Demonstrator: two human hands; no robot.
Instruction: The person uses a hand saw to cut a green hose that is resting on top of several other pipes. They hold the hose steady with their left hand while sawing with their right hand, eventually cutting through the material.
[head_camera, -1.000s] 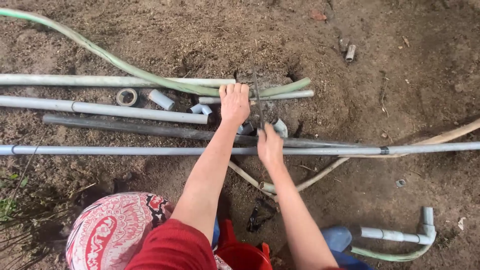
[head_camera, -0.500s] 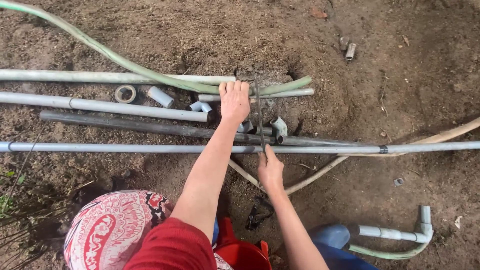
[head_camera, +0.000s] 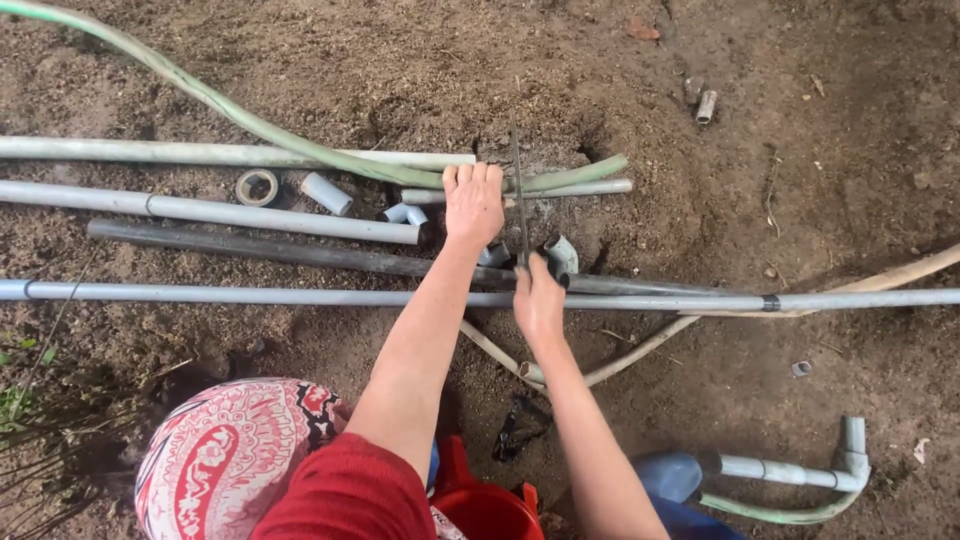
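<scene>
One thin dark saw blade (head_camera: 518, 205)

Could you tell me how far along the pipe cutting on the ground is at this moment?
Done: several short grey offcuts already lie between the long pipes. In hand: the left hand presses down on a thin grey pipe while the right hand holds a hacksaw blade across it. Left: that pipe looks unsevered, though how deep the cut goes is hidden.

No packages, labels, signs or screens were in view. The frame held only bare brown soil, loose pipes and a hose, none carrying a visible tag or wrapper. Nothing printed or lit could be made out at any clock position.
</scene>
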